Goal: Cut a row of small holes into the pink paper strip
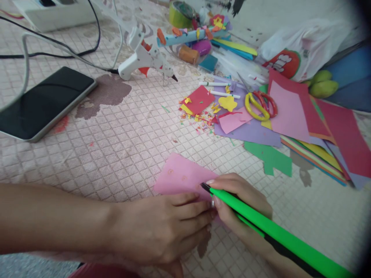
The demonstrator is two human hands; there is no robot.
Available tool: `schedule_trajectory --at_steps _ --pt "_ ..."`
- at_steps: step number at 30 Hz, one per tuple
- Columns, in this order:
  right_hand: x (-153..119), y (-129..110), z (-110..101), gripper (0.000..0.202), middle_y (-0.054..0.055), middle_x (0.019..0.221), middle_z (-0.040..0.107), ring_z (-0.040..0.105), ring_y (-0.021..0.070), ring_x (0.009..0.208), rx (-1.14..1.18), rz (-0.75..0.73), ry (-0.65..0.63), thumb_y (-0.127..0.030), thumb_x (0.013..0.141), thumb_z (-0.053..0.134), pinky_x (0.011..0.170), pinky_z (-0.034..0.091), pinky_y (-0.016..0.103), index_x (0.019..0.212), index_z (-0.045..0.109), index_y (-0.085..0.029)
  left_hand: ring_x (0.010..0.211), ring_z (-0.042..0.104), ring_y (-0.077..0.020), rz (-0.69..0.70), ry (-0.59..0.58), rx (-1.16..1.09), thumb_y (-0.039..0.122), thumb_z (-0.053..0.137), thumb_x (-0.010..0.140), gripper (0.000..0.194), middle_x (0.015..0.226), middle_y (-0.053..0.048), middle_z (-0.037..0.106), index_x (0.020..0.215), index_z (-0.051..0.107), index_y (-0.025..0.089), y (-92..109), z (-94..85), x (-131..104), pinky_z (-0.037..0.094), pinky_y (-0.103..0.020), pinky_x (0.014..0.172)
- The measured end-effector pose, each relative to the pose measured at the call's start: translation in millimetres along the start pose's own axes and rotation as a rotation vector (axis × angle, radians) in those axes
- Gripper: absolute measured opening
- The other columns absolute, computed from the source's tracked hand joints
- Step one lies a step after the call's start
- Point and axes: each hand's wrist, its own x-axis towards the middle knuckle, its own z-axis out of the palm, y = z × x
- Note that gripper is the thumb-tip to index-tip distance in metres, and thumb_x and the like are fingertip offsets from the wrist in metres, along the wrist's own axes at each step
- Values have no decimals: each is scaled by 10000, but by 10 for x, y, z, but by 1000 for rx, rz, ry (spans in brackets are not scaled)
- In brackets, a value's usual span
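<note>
No readable brand or writing shows anywhere; the white plastic bag (pixel 292 54) at the upper right carries only a red and white printed picture, its letters too blurred to make out. The right hand (pixel 240 204) is closed around a bright green pen (pixel 278 233) with a black tip, thumb and fingers pinching it near the point. The pen's long axis runs diagonally, from the lower right corner of the view up to the left, and its tip points up-left and touches the pink paper (pixel 181 175). That pink paper lies flat on the patterned floor mat (pixel 116 146) at the lower middle of the view, its near edge hidden under both hands. The left hand (pixel 165 227) lies palm down with fingers stretched out flat, pressing on the paper's near edge, its fingertips just beside the right hand's knuckles. Farther up the mat, a white glue gun (pixel 143 58) stands with its nozzle pointing right, a dark phone (pixel 43 102) lies screen up at the left, and yellow and red scissors (pixel 261 104) rest on a spread of coloured paper sheets (pixel 304 127) at the right.
</note>
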Motion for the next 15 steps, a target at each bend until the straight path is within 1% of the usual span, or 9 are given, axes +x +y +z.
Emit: schedule_trajectory --at_steps 6,10,15 --pt "7 -14 6 266 43 850 711 690 184 741 -10 22 -10 -53 802 562 622 611 333 982 654 -225 1303 489 -297 -2 -8 -13 475 496 945 521 1386 -149 542 1240 614 62 -2 -4 3 381 -403 1134" --pt "3 -9 6 264 48 861 711 692 186 758 -5 22 -11 -51 803 562 633 607 333 990 656 -210 1297 497 -285 -8 -1 -2 463 492 949 493 1378 -135 554 1227 626 78 3 0 1 392 -391 1126" --pt "7 -11 17 233 54 836 699 683 179 725 -10 28 -14 -54 799 568 611 600 326 959 665 -192 1304 486 -293 -11 -2 8 456 475 957 496 1376 -135 555 1237 617 73 7 3 -1 379 -405 1133"
